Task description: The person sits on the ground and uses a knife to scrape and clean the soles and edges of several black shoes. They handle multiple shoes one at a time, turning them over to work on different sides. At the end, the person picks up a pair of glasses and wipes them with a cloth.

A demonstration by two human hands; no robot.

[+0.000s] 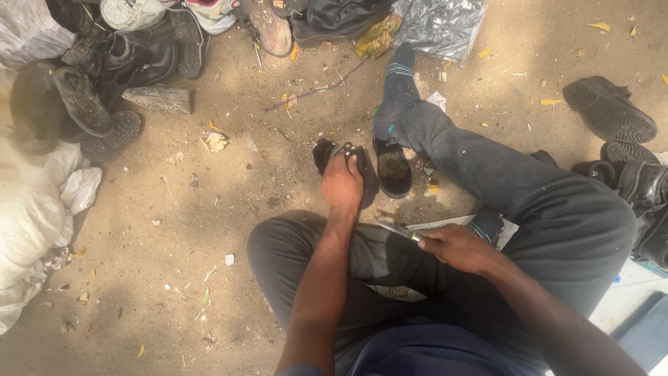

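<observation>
Left hand [342, 182] rests on a sandal [332, 154] on the ground [209, 209]; second sandal [394, 168] just right. Right hand [456, 247] holds a blade [395, 228] over the lap. Shoe pile [104, 76] far left.

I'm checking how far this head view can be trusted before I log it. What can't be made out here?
- Small black thing on the ground: the left hand covers most of it, so its kind is unclear.
- Tool in the right hand: only a thin metal end shows; the fist hides the rest.
- Shoe pile, top left: cut by the frame edge, partly in shadow.
- Black shoes, right: cut by the edge.
</observation>
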